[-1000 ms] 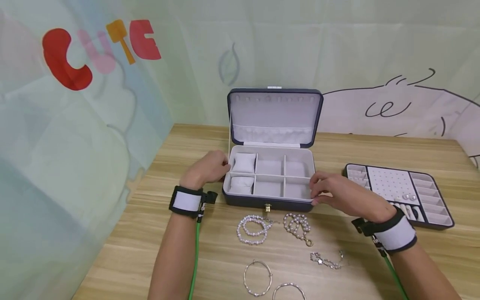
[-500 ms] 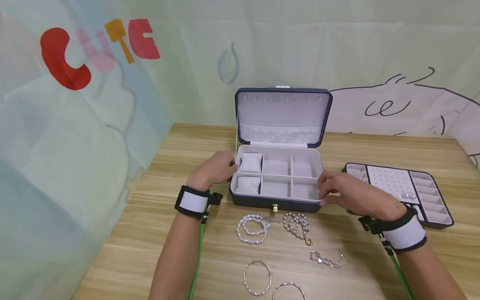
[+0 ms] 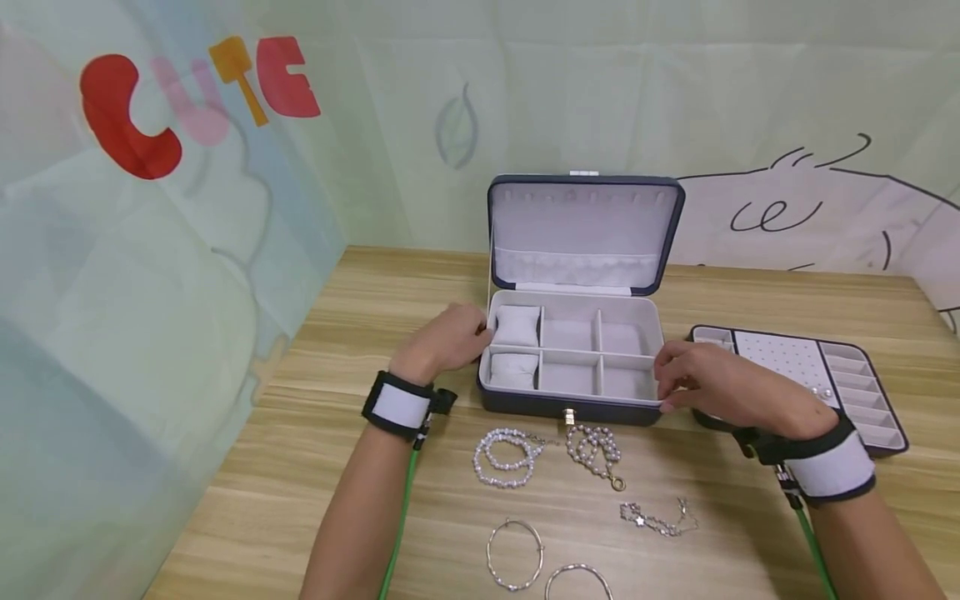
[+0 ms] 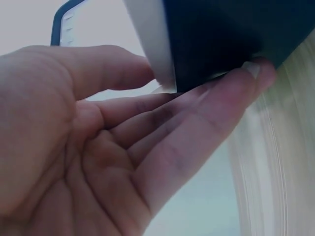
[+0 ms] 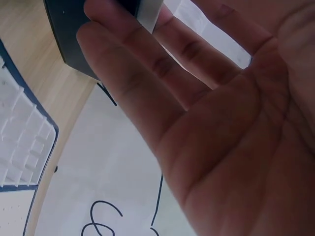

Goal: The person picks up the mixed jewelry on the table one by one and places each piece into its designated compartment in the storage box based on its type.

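Observation:
A dark blue jewelry box (image 3: 525, 405) stands with its lid (image 3: 585, 229) raised. Its pale interior is split into several compartments, and two white cushions (image 3: 517, 325) sit in the left ones. My left hand (image 3: 444, 340) grips the box's left side: in the left wrist view the thumb lies at the pale rim, with the fingers (image 4: 197, 128) against the dark outer wall. On the opposite side, my right hand (image 3: 716, 383) holds the right rim near the front corner. Its fingers (image 5: 133, 69) lie along the outer wall in the right wrist view; the thumb's contact is hidden there.
Right of the box lies a compartment tray (image 3: 783, 354), partly behind my right hand. In front are a pearl bracelet (image 3: 504, 482), a beaded strand (image 3: 592, 447), a star chain bracelet (image 3: 640, 522) and two bangles (image 3: 514, 588). A printed cloth (image 3: 570, 100) hangs behind the table.
Both hands have slid the box to the right across the table, closer to the tray. The loose jewelry in front has stayed in place.

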A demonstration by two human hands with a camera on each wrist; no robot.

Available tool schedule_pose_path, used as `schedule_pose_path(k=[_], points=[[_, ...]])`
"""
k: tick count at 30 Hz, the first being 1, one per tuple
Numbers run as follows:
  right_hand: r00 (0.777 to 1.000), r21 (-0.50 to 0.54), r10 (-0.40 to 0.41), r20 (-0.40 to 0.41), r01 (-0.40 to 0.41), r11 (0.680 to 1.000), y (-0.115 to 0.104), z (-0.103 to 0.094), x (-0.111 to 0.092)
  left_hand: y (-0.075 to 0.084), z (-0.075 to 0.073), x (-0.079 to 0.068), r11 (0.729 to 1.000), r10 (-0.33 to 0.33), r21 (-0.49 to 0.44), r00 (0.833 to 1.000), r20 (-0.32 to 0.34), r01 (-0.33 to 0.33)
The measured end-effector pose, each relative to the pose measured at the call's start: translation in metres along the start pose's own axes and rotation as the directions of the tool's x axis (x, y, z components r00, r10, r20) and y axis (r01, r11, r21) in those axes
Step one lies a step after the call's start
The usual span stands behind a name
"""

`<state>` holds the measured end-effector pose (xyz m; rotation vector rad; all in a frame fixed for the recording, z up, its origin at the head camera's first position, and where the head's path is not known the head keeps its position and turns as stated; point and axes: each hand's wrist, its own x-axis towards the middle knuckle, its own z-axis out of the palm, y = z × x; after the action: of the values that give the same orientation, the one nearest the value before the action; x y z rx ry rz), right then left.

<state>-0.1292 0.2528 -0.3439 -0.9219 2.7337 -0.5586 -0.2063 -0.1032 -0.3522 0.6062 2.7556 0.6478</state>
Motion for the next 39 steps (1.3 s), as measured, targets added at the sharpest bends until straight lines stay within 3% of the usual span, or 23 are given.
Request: schedule_pose_path(k=[13,21,26,29,34,39], points=[[0.995,0.017,0.088,0.043,-0.088,0.996,0.004,-0.006,-0.010,0.010,0.010,0.005,0.997,0.075,0.008,0.997,-0.014,-0.075],[0.993,0.003,0.104,0.051,-0.104,0.995,0.005,-0.006,-0.010,0.012,0.013,0.007,0.997,0.070,0.040,0.997,-0.012,-0.069],[0.983,0.009,0.175,0.051,-0.175,0.984,-0.003,-0.006,-0.008,0.013,0.013,0.007,0.997,0.064,0.040,0.998,-0.017,-0.064],[0.977,-0.011,0.213,0.010,-0.213,0.977,-0.013,-0.006,-0.007,0.013,0.013,0.007,0.997,0.064,0.035,0.998,-0.015,-0.063],[0.987,-0.047,0.135,-0.082,-0.139,0.989,-0.039,0.002,-0.006,0.013,0.014,0.008,0.997,0.066,0.029,0.998,-0.013,-0.066],[0.997,-0.063,0.026,-0.079,-0.031,0.998,-0.064,0.023,0.001,0.011,0.015,0.009,0.997,0.066,0.029,0.998,-0.018,-0.065]])
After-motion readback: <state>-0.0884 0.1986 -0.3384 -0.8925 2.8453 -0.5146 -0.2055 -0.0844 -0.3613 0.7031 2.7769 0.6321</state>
